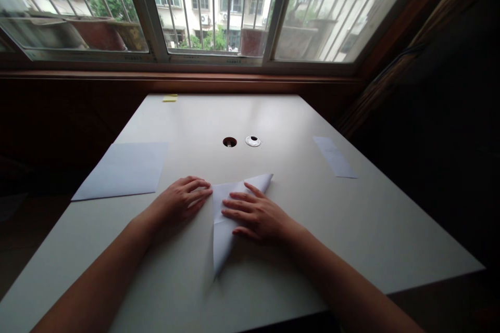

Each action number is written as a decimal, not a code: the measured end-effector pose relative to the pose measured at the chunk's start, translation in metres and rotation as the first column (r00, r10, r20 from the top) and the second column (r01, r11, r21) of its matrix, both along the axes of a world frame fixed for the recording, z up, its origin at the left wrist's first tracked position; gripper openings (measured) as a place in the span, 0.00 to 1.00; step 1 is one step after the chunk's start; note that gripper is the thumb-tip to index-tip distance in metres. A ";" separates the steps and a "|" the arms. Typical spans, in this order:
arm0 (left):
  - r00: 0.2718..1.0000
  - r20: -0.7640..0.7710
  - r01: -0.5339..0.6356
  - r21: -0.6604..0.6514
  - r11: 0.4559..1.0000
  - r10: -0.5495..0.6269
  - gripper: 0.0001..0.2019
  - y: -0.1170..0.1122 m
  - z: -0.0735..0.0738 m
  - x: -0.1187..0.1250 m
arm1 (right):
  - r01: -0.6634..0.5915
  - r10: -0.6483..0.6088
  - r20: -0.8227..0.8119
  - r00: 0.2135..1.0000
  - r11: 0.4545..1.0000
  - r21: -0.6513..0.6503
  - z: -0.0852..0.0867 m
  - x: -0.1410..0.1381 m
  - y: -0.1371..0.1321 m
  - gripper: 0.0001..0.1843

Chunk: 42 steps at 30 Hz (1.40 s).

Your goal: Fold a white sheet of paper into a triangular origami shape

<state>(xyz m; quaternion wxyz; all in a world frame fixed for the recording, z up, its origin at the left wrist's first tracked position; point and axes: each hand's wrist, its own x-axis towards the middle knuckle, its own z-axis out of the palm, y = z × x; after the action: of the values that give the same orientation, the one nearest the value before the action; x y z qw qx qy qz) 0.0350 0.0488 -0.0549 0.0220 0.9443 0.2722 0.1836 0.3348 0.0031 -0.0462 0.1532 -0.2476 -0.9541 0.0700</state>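
A folded white paper point(222, 239), shaped like a long pointed triangle, lies on the white table point(273, 281) in front of me. My right hand point(255, 216) rests flat on top of it, fingers stretched out toward the left. My left hand point(183, 200) lies flat on the table just left of the paper, its fingertips touching the paper's upper left edge. Neither hand grips anything.
A flat sheet of paper point(125, 169) lies at the table's left edge. A narrow paper strip point(335, 157) lies at the right. A cable hole point(229, 141) and its loose cap point(253, 141) sit mid-table. A yellow sticky note point(170, 98) lies at the far edge, below the window.
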 end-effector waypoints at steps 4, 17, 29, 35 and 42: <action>1.000 -0.014 -0.011 -0.007 1.000 0.010 0.18 0.001 -0.003 -0.002 | -0.004 0.004 -0.013 1.000 1.000 0.001 0.000 0.001 0.000 0.25; 1.000 0.005 -0.002 -0.022 1.000 0.002 0.17 0.002 -0.003 -0.004 | -0.005 0.005 -0.016 1.000 1.000 0.009 0.000 0.001 0.000 0.25; 0.999 0.036 0.042 -0.037 0.998 -0.041 0.16 0.001 -0.002 -0.005 | -0.011 0.011 -0.026 1.000 1.000 -0.016 0.000 0.001 0.000 0.25; 0.999 0.021 0.044 -0.040 0.998 -0.043 0.16 0.000 0.001 -0.003 | -0.012 0.011 -0.023 1.000 1.000 -0.019 -0.001 0.000 0.001 0.25; 0.997 0.043 0.061 -0.026 0.998 -0.060 0.17 0.001 0.000 -0.003 | -0.010 0.010 -0.018 1.000 1.000 -0.011 0.000 0.000 0.001 0.25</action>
<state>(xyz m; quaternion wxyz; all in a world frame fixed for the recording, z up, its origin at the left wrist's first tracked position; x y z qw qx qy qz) 0.0319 0.0499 -0.0549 0.0464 0.9477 0.2454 0.1989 0.3352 0.0039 -0.0461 0.1601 -0.2429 -0.9535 0.0784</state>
